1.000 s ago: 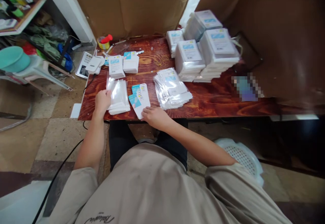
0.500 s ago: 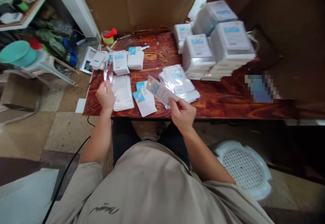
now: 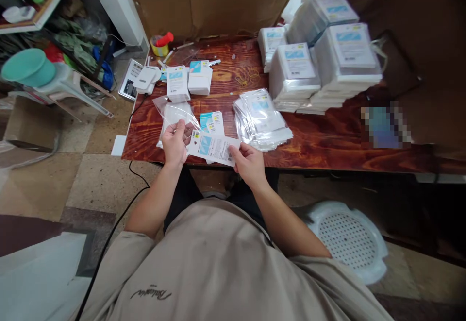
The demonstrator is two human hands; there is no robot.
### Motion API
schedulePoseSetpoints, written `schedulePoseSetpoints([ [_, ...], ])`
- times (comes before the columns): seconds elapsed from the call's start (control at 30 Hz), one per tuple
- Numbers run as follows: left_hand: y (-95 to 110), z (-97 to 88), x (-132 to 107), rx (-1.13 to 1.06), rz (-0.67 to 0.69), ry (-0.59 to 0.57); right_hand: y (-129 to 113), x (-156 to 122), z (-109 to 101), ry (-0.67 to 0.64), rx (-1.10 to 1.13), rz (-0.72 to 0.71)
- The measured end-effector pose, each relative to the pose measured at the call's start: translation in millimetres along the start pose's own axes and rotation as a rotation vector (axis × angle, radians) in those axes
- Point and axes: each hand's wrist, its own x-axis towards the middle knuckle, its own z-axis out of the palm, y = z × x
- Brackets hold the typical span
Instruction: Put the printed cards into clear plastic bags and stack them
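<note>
My right hand (image 3: 248,162) pinches one end of a white printed card (image 3: 214,148) with a blue patch, held flat over the table's near edge. My left hand (image 3: 175,141) grips a clear plastic sleeve (image 3: 171,108) by its lower end, and the card's other end meets this hand. Under the sleeve lies a small stack of clear sleeves (image 3: 168,119). A few more blue-and-white cards (image 3: 212,121) lie on the red-brown wooden table (image 3: 320,141) just beyond the held card.
A fanned pile of bagged cards (image 3: 262,119) lies right of centre. Tall stacks of bagged packs (image 3: 327,63) stand at the back right. Two small white stacks (image 3: 187,80), a tape roll (image 3: 160,45) and a white device (image 3: 146,79) sit at the back left. A white plastic stool (image 3: 348,243) stands below.
My right hand picked a card off the table and brought it toward the left hand. My left hand lifted one clear sleeve off the stack and brought it to the card.
</note>
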Motion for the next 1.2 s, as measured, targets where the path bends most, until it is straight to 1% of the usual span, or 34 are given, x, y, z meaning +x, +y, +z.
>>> schedulePoseSetpoints([
  [0.17, -8.0, 1.2, -10.1, 0.008, 0.039, -0.056, -0.8, -0.6, 2.7, 0.139, -0.015, -0.109],
  [0.23, -10.0, 0.1, -12.7, 0.033, 0.042, -0.059, 0.3, -1.5, 4.1, 0.143, -0.014, -0.116],
  [0.37, -10.1, -3.7, -15.4, 0.050, 0.041, -0.055, 2.2, -2.1, 1.9, 0.007, 0.062, -0.053],
  [0.43, -10.6, -4.2, -17.6, 0.071, 0.024, -0.072, 1.2, -2.3, 1.5, -0.015, 0.087, -0.029],
  [0.53, -13.7, -1.3, -24.3, 0.079, 0.012, -0.138, -2.7, -2.5, 4.1, -0.017, 0.125, -0.001],
  [0.6, -14.7, 1.5, -29.4, 0.074, -0.020, -0.194, -4.8, -2.4, 4.7, -0.083, 0.155, 0.013],
  [0.67, -12.8, 2.6, -33.4, 0.074, -0.074, -0.229, -4.8, -1.6, 1.7, -0.205, 0.152, 0.001],
  [0.7, -10.9, 2.3, -34.7, 0.081, -0.106, -0.243, -3.8, -0.9, -1.2, -0.250, 0.127, -0.030],
  [0.73, -8.6, 1.3, -35.9, 0.095, -0.138, -0.262, -2.3, -0.1, -4.4, -0.263, 0.088, -0.079],
  [0.77, -6.3, 0.0, -36.9, 0.115, -0.170, -0.287, -0.7, 0.9, -7.6, -0.241, 0.048, -0.136],
  [0.8, -4.4, -1.4, -38.0, 0.143, -0.201, -0.318, 0.7, 1.9, -10.4, -0.190, 0.019, -0.190],
  [0.87, -2.5, -3.8, -40.6, 0.213, -0.251, -0.383, 1.1, 4.0, -14.1, -0.094, 0.020, -0.251],
  [0.9, -2.5, -4.4, -42.1, 0.243, -0.264, -0.410, -0.2, 5.0, -14.9, -0.083, 0.045, -0.248],
  [0.93, -3.1, -4.5, -43.5, 0.263, -0.272, -0.432, -2.4, 5.8, -15.3, -0.107, 0.077, -0.224],
  [1.03, -5.5, -2.4, -47.7, 0.277, -0.291, -0.479, -11.8, 6.1, -15.3, -0.253, 0.157, -0.101],
  [1.07, -6.0, -1.0, -48.9, 0.279, -0.301, -0.494, -14.5, 5.1, -15.2, -0.282, 0.162, -0.058],
  [1.13, -6.7, 2.3, -50.7, 0.293, -0.320, -0.527, -17.2, 1.9, -14.9, -0.273, 0.139, 0.007],
  [1.2, -8.0, 5.9, -51.1, 0.257, -0.281, -0.493, -15.2, -1.7, -14.1, -0.193, 0.086, 0.040],
])
